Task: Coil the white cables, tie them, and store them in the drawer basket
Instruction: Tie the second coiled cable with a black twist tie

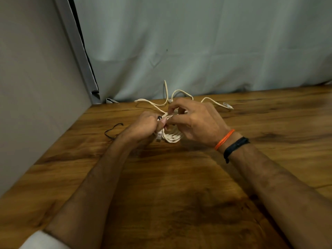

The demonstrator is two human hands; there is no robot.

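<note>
Two bare hands meet over a wooden table (179, 186), both busy with a small coil of white cable (172, 137) held just above the tabletop near its far edge. The left hand (143, 125) has its fingers curled round the left side of the coil, thumb pressed against the strands, and a clear plug end (159, 136) hangs down just below that grip. The right hand (195, 121) comes in from the other side with its thumb and forefinger pinching the top of the bundle, where a small black tie (159, 117) shows between the two hands; how far the tie goes round the strands cannot be made out. Loose white cable (179, 91) trails from behind the hands toward the back of the table, looping up in a few arcs, and one strand runs off to the right and ends in a plug (227, 105) lying flat on the wood. A thin black wire (112, 129) lies on the table to the left of the left hand, apart from it. The right wrist wears an orange thread (224, 140) and, just beside it, a black band (235, 146). A pale cloth (197, 51) hangs behind the table, and a plain wall (36, 87) stands on the left.
</note>
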